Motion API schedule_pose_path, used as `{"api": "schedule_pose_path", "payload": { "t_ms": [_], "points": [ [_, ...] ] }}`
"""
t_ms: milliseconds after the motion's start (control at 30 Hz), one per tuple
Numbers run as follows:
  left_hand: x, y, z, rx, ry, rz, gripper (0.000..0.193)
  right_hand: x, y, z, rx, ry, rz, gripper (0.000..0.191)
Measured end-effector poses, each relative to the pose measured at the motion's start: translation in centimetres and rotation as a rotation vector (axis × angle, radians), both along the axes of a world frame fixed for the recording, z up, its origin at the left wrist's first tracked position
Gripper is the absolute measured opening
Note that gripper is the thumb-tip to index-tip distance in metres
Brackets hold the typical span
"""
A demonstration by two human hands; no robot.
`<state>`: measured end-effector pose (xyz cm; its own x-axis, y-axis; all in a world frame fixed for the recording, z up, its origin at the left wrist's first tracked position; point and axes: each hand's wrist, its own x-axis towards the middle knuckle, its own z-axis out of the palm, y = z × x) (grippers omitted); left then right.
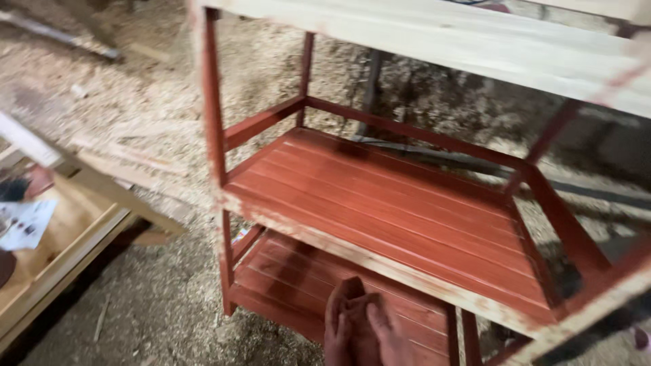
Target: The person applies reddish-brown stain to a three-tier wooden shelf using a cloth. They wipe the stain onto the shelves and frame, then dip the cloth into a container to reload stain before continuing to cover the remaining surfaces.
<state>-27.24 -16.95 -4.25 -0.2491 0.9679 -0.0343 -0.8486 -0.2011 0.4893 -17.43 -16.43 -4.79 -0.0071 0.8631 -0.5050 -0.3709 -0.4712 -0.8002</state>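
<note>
Down at the bottom edge of my view, 1 of my hands point(359, 325) shows, stained a reddish brown much like the paint, its fingers point(342, 305) curled loosely together and lying over the lower slatted shelf point(285, 278) of the red-painted wooden shelving rack point(380, 203). I cannot tell whether it is my left or my right, and I cannot tell whether it grips anything or just rests against the slats; my other hand is out of sight. The rack stands right in front of me, tilted across the view, with 2 slatted shelves visible: the upper 1 point(393, 196) is broad and evenly red, with a low red rail point(407, 132) running round its back and sides. Its front edge point(366, 261) is worn or unpainted, pale wood showing through the red. Thin red corner posts point(212, 102) rise to a pale, unpainted wooden board point(475, 41) that crosses the top of the frame. Under and around the rack, the ground point(163, 298) is thick with sawdust and wood shavings. Off to my left sits a bare light-wood frame point(81, 224), with a small white printed paper point(24, 224) lying on it.
</note>
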Motion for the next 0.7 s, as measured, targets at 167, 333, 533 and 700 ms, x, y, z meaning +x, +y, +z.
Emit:
{"api": "schedule_pose_path", "payload": {
  "t_ms": [167,333,533,700],
  "points": [
    [-4.8,0.6,1.7,-0.214,0.078,-0.054,0.065,-1.1,3.1,4.3,0.722,-1.269,0.652,0.046],
    [-14.0,4.4,4.8,-0.391,0.404,0.399,0.048,0.3,8.4,10.9,1.001,-1.721,0.590,0.055],
    [-23.8,15.2,8.4,-0.292,0.706,0.625,0.045,-2.4,13.7,11.5,1.158,-1.907,0.281,0.065],
    [-18.5,18.6,5.5,-0.463,1.153,0.770,0.029,-2.7,14.2,10.6,1.182,-1.963,0.225,0.064]
  ]
}}
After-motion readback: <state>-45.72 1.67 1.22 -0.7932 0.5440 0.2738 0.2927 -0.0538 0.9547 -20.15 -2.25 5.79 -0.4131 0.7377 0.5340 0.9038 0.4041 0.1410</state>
